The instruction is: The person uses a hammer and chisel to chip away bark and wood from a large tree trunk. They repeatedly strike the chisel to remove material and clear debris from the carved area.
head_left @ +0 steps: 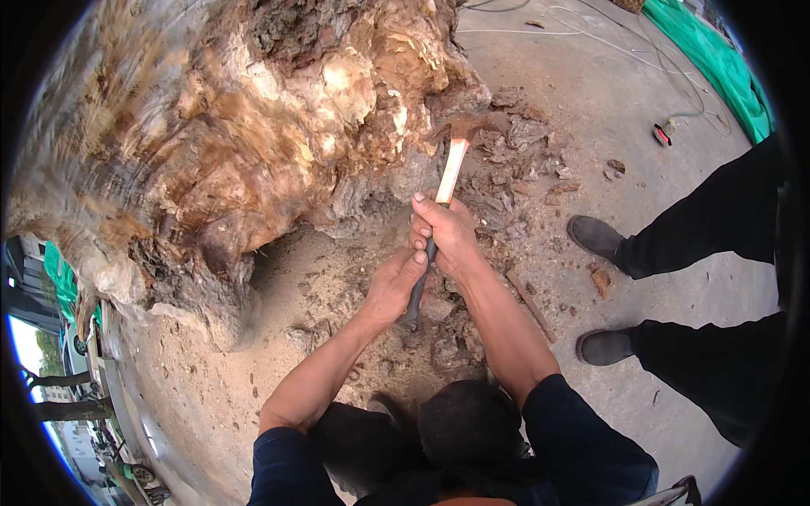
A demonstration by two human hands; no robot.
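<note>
A claw hammer [453, 170] with a rusty brown head, a pale orange shaft and a black grip is held in both my hands. My right hand [450, 236] wraps round the upper part of the grip. Lower down, my left hand [395, 285] closes on the grip near its butt end. The hammer's head is beside the lower right edge of a huge, knobbly tree stump [278, 143]; whether it touches the wood I cannot tell. Bare tan wood and rough grey-brown bark make up the stump's surface.
Loose bark pieces [523, 139] and sawdust lie around the stump's base. Another person's shoe [597, 236] and dark trouser legs are close on my right. Cables [666, 63] run over the concrete floor near a green sheet [709, 55]. A thin strip [533, 305] lies by my right forearm.
</note>
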